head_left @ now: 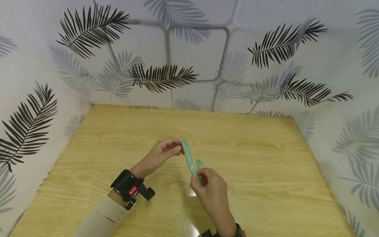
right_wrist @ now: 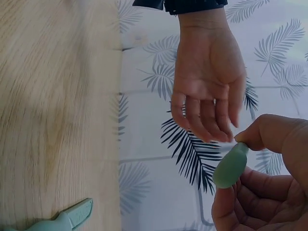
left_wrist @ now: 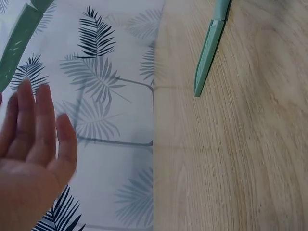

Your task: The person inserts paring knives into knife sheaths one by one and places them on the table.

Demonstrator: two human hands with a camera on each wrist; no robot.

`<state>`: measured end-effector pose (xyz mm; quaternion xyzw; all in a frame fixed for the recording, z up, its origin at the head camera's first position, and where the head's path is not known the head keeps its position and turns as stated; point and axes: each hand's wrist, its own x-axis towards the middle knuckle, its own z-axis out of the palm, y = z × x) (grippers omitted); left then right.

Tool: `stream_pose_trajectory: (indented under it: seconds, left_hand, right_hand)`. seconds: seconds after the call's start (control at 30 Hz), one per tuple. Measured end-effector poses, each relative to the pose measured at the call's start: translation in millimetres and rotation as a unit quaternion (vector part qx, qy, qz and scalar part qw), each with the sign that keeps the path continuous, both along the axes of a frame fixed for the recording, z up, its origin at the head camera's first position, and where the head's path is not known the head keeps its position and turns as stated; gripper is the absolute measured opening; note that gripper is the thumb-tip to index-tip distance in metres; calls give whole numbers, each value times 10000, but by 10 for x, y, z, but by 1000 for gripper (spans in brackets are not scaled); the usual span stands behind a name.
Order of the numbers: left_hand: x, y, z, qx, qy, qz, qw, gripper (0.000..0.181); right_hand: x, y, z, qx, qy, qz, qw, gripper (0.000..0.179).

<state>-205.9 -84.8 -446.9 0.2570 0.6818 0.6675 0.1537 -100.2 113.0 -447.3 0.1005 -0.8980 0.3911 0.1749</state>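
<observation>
My right hand (head_left: pixel 214 189) pinches a slim green knife (head_left: pixel 188 158) in a matching cover, between thumb and fingers at its handle. The handle's rounded end (right_wrist: pixel 230 169) faces the camera in the right wrist view. The knife slants up and away, its covered tip at my left hand (head_left: pixel 161 153). That hand's fingers are loosely extended, fingertips right at the tip. In the left wrist view the cover (left_wrist: pixel 18 45) shows small slots. A second green covered knife (left_wrist: pixel 210 57) lies on the table, partly hidden behind my right hand in the head view.
The wood-grain table (head_left: pixel 251 148) spreads under both hands. White cloth with a leaf print (head_left: pixel 192 52) stands along its back and sides. A black strap with a camera (head_left: pixel 130 187) sits on my left wrist.
</observation>
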Motion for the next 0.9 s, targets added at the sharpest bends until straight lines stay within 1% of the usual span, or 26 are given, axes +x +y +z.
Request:
stream_pose_trajectory:
  seconds: [0.07,0.13,0.2,0.27,0.37,0.47,0.63,0.8,0.9]
  left_hand:
    - [-11,-19,-17,-117,-14,450,9989,29]
    - [-22,-52,-26,-216,-76,848,9961,33]
    - [-25,-94,-23,-260,-120,1118,9933,37]
    - [-25,-137,-28,-274,-95,1279,9914,40]
    - [-21,-198,-38,-347,-69,1427,9891,39]
    - [-14,-251,-43,-410,-43,1525,9874,36]
    - [5,-316,-37,-559,40,1642,9848,33]
    - [21,-359,-41,-595,11,1642,9846,32]
    - [28,-376,-52,-642,5,1624,9846,32]
  right_hand:
    - [-7,22,0,-33,-54,-12,10000,11]
    - [-16,49,0,-65,-91,-52,9999,11]
    - [-29,83,1,-89,-100,-125,9998,10]
    - [-38,126,-2,-117,-32,-185,9998,9]
    - [-54,196,-29,-145,-26,-349,9993,9]
    - [-66,279,-66,-127,-167,-561,9982,10]
    - [-66,475,-138,42,-396,-870,9954,11]
    - [-53,709,-227,197,-609,-1167,9911,11]
    - [-39,825,-287,210,-951,-1328,9864,14]
